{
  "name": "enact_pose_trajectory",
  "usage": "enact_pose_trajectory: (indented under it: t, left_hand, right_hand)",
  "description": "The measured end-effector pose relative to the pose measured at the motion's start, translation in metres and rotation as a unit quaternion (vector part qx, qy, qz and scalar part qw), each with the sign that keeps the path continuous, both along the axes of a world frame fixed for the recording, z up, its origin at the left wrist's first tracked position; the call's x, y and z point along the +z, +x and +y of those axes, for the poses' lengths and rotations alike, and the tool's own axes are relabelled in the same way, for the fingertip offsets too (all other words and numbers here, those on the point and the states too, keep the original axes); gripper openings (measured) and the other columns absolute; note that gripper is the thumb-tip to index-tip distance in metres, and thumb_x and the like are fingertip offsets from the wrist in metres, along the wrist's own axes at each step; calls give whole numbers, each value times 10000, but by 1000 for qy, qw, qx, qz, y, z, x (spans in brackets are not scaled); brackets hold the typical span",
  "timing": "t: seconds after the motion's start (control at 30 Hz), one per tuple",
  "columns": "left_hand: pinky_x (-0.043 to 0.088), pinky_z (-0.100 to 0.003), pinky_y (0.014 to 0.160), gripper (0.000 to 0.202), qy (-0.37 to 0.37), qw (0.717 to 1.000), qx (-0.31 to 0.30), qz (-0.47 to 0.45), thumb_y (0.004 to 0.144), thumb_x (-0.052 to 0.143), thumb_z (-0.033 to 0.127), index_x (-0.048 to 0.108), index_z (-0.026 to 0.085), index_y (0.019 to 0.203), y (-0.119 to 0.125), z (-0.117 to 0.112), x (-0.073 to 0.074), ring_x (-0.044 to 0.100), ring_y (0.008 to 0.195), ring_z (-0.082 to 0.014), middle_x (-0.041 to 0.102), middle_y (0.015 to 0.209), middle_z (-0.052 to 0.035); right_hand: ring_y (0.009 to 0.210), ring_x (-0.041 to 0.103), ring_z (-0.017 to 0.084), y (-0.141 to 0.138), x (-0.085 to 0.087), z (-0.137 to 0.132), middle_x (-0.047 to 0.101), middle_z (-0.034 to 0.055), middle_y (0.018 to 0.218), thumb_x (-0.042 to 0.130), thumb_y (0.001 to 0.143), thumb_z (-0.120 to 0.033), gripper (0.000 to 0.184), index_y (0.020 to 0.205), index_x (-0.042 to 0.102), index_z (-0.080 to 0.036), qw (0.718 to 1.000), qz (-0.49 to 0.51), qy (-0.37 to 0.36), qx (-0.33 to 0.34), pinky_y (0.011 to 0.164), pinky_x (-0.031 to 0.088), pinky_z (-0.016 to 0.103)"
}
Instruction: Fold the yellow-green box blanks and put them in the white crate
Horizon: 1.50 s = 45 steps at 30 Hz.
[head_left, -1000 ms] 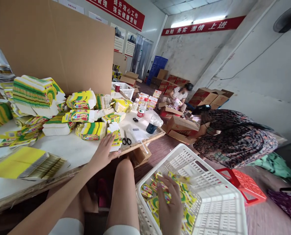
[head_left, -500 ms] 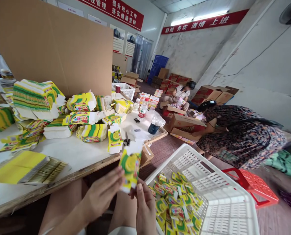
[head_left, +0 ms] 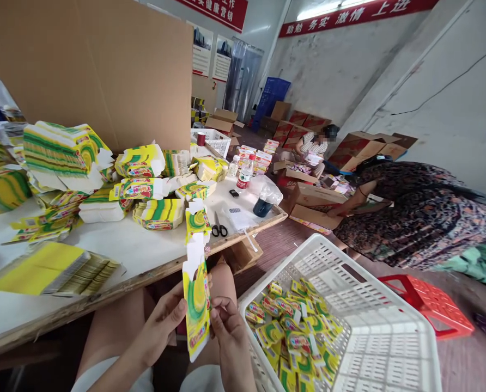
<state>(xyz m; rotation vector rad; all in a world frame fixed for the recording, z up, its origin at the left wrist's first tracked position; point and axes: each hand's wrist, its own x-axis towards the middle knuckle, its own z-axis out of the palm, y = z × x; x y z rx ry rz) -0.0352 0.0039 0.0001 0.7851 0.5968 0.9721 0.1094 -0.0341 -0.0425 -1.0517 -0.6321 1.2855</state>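
A small yellow and green carton (head_left: 196,307) stands upright between my hands, its white flaps raised at the top. My left hand (head_left: 163,318) grips its left side, thumb in front and fingers behind. At the right edge, my right hand (head_left: 231,332) pinches the carton with thumb and fingertips. Just behind it, another yellow carton (head_left: 197,222) lies at the table edge. To the right, a white plastic basket (head_left: 390,332) holds many small yellow cartons (head_left: 296,332).
On the table (head_left: 145,256) are stacks of flat cartons (head_left: 59,155), scissors (head_left: 219,230), a bottle (head_left: 245,175) and a dark cup (head_left: 262,206). A cardboard sheet (head_left: 104,71) stands behind. Beyond the basket are a red stool (head_left: 437,305) and a person bending over boxes (head_left: 414,212).
The carton has turned more upright and narrow side on, and sits slightly lower and further left. My left hand has shifted down and left with it. The view has tilted a little.
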Motion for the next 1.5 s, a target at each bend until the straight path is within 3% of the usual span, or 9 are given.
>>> enact_pose_trajectory:
  t: [0.17,0.33,0.73,0.93,1.07,1.17,1.27,1.4,1.5]
  left_hand:
    - [468,-459,1074,509,-25,999,-32,-13,767,772,502,720,274,1219,0,-3,-2,582,1272,-356,701,1296,-121]
    - [531,-385,966,411,14,998,12,52,792,772,449,744,253,1151,5,-4,-13,662,1113,-301,748,1163,-101]
    - [556,-299,711,396,18,985,76,153,776,740,527,720,160,923,10,1,-15,694,853,-259,762,886,-82]
    - [542,-296,758,548,56,971,122,199,838,710,412,449,216,1277,0,4,-20,709,838,-219,765,921,-63]
    - [515,-354,892,592,89,977,62,184,899,634,382,338,236,1390,-9,1,-13,686,1012,-248,742,1057,-92]
    - [498,-375,915,515,97,979,-11,180,902,628,365,427,247,1361,-15,-2,-8,664,1042,-260,720,1083,-90]
    - [499,-347,839,414,74,982,-54,165,875,669,362,517,249,1243,-20,-4,-7,661,941,-235,706,1030,-63]
    - [464,-282,759,348,72,986,-88,125,828,735,386,563,233,1089,-22,-9,-8,616,886,-198,667,923,-21]
    - [446,-258,734,321,77,986,-93,116,825,744,393,558,224,1024,-20,-12,-9,595,843,-172,649,897,-9]
  right_hand:
    - [640,601,150,0,-3,-1,709,37,756,805,753,-500,342,883,723,-194,999,-24,15,46,603,492,259]
    - [801,656,211,1,9,-3,742,70,867,775,783,-496,347,940,730,-190,993,-95,37,57,741,527,320]
    - [555,572,148,-5,11,-2,630,-10,610,745,790,-469,323,685,613,-193,979,-202,15,-10,527,485,246]
    - [600,626,162,1,16,2,695,10,716,702,851,-395,203,844,685,-193,950,-309,35,3,560,509,248]
    - [941,694,225,12,21,7,722,95,1117,636,912,-360,292,1165,667,-217,946,-303,110,26,785,565,311]
    - [1173,621,270,21,28,7,664,109,1278,647,911,-356,364,1257,645,-241,947,-291,120,62,961,515,372]
    - [1010,680,255,29,34,5,721,90,1120,650,914,-390,375,1259,631,-245,955,-254,79,130,857,542,347]
    - [717,633,189,33,35,1,688,24,789,599,939,-441,260,1042,674,-214,945,-271,73,170,647,497,268]
    - [705,615,176,30,33,0,674,20,778,561,961,-439,262,979,681,-207,936,-298,70,174,632,478,250]
